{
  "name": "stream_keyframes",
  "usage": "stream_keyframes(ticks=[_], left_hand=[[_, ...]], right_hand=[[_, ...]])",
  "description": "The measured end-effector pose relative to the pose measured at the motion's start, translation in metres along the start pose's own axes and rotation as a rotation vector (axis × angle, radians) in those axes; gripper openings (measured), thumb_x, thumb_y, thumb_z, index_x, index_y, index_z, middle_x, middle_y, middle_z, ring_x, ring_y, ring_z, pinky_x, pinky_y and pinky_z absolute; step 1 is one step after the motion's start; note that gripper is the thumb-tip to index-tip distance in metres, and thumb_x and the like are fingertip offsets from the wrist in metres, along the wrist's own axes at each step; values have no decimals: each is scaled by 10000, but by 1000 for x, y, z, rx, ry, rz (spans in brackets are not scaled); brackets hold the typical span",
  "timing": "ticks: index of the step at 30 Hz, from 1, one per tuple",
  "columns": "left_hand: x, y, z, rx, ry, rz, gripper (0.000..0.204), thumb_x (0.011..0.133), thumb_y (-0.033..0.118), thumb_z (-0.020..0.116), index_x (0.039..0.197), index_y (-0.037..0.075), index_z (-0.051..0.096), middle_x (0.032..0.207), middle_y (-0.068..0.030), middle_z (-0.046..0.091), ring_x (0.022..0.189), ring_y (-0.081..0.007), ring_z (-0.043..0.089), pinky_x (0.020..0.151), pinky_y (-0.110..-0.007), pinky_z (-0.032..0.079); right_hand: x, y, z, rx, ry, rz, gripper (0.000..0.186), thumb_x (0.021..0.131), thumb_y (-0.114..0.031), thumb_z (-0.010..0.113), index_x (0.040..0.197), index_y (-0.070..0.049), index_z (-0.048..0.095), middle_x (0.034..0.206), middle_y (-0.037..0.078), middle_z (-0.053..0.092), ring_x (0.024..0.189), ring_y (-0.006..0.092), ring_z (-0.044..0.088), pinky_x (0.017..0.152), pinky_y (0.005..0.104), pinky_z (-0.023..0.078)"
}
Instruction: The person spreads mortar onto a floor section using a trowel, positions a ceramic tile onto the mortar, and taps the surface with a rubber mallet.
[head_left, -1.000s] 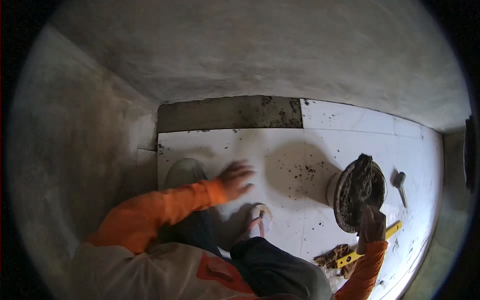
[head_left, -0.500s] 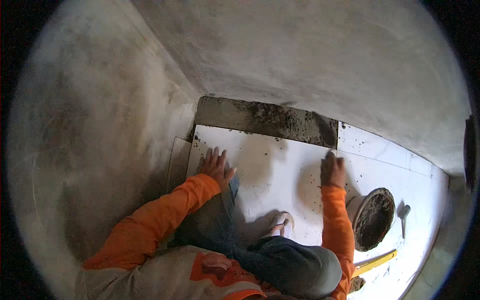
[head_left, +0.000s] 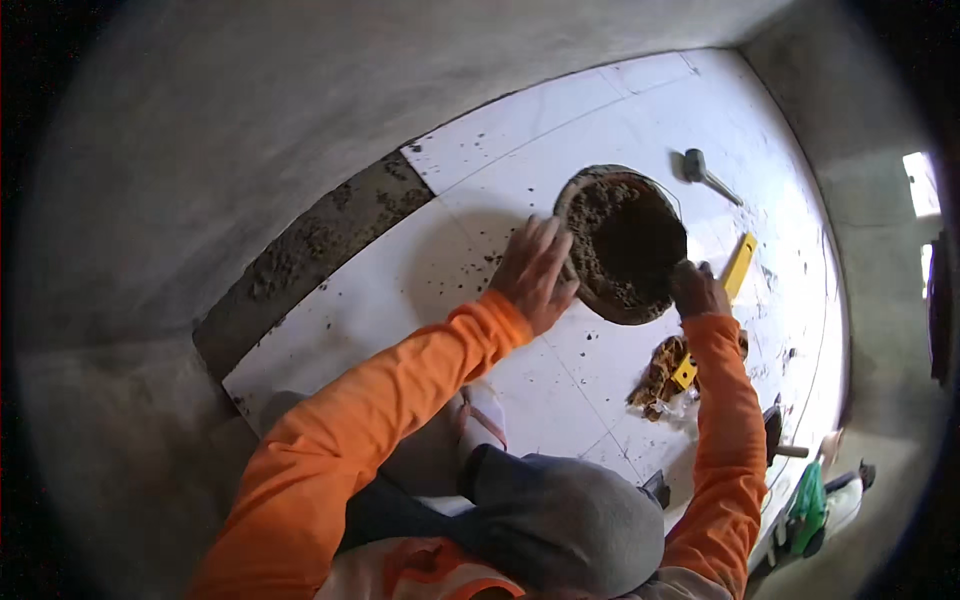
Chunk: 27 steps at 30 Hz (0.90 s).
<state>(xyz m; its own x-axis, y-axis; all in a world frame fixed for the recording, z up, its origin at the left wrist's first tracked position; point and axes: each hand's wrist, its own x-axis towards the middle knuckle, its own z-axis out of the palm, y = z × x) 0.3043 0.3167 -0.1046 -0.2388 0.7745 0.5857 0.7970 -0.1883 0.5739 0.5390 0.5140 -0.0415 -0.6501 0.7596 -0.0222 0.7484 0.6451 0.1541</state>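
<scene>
A round bucket (head_left: 632, 316) of grey mortar (head_left: 612, 262) stands on the white tiles (head_left: 500, 360), right of centre, its inside partly in shadow. At its left rim, my left hand (head_left: 537, 272) grips the edge with the fingers together. My right hand (head_left: 698, 291) is closed at the opposite rim, its fingertips partly hidden against the bucket. Both arms reach forward past my bent knee.
A strip of mortar bed (head_left: 320, 250) runs between tiles and wall. Beyond the bucket lies a mallet (head_left: 694, 166). A yellow spirit level (head_left: 741, 266) extends behind my right hand, near a crumpled brown material (head_left: 655, 382). A green bag (head_left: 808, 510) is at lower right.
My view has swung right. My left hand has left the tile's left part and my right hand the tile's right edge; both are now on the bucket's rim.
</scene>
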Motion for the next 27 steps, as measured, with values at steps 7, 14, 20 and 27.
stream_keyframes(ticks=[7, 14, 20, 27], left_hand=[[31, 0, 46, 414, -388, -179, 794, 829, 556, 361, 1323, -56, 252, 1381, -236, 223, 1322, -359, 85, 1072, -488, 7], [41, 12, 73, 438, -452, -249, 768, 856, 571, 263, 1350, -15, 221, 1389, -218, 236, 1320, -341, 125, 1069, -486, -9], [56, 16, 103, 173, -382, -283, 701, 881, 525, 266, 1337, -7, 256, 1368, -200, 298, 1307, -344, 178, 1070, -467, 72], [40, -13, -11, -80, 145, 12, 469, 888, 253, 433, 1255, -30, 360, 1260, -246, 389, 1183, -405, 353, 1008, -460, 268]], right_hand=[[1, -47, 5, 100, -364, -356, 220, 775, -222, 503, 794, -37, 621, 770, 198, 616, 752, 348, 607, 667, 412, 492], [-1, -82, -34, 797, -613, 107, 320, 836, -280, 515, 681, -4, 566, 508, 89, 507, 410, 172, 520, 391, 311, 423], [-16, -63, -21, 1226, -677, 231, 389, 895, -288, 451, 719, 41, 562, 512, 60, 490, 414, 148, 508, 368, 285, 406], [0, -45, -73, 984, -361, 195, 355, 895, -289, 458, 758, 19, 569, 545, 44, 499, 429, 139, 506, 392, 283, 410]])
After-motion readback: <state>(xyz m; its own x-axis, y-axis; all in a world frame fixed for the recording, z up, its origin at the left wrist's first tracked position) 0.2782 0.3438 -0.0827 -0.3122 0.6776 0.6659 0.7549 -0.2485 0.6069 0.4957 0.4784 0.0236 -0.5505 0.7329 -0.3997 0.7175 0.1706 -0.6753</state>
